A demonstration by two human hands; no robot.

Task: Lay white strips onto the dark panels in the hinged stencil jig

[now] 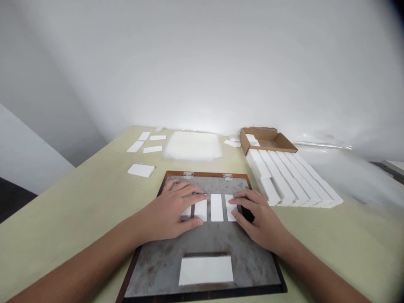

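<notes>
In front of me lies a hinged grey metal plate in a dark wooden frame, with a row of rectangular slots. My left hand rests over the left slots, fingers apart, thumb and fingertip touching a white card. Another white piece shows partly beneath that hand. A white card sits untouched in the middle slot. On the right, my right hand has its fingertips on a white card, fingers spread; a dark slot shows beneath them. Nearer to me, a wider white rectangle fills the lower opening.
Stacks of white cards stand in rows at the right, with an open cardboard box behind them. Several loose cards and a small stack lie at the left. A white wrapped pad lies at the back by the wall.
</notes>
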